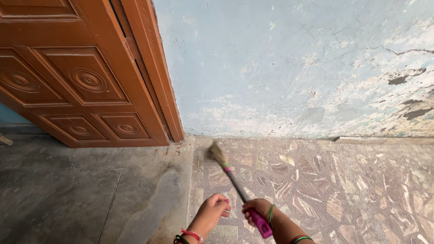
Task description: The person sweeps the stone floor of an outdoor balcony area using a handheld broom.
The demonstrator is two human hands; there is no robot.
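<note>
A broom (231,177) with a grey shaft, a pink grip and short straw bristles (215,152) points away from me toward the base of the wall. My right hand (257,209) is wrapped around the pink grip near its lower end. My left hand (215,207) sits just to the left of the shaft, fingers curled, close to it; I cannot tell whether it grips the shaft. Both wrists carry red and green bangles. The bristle tip rests on the patterned stone floor (334,185) close to the wall corner.
A carved brown wooden door (81,81) stands open at the left, its frame (158,72) meeting a pale blue wall (298,68) with peeling paint. Left of the stone floor lies a stained grey concrete slab (81,190).
</note>
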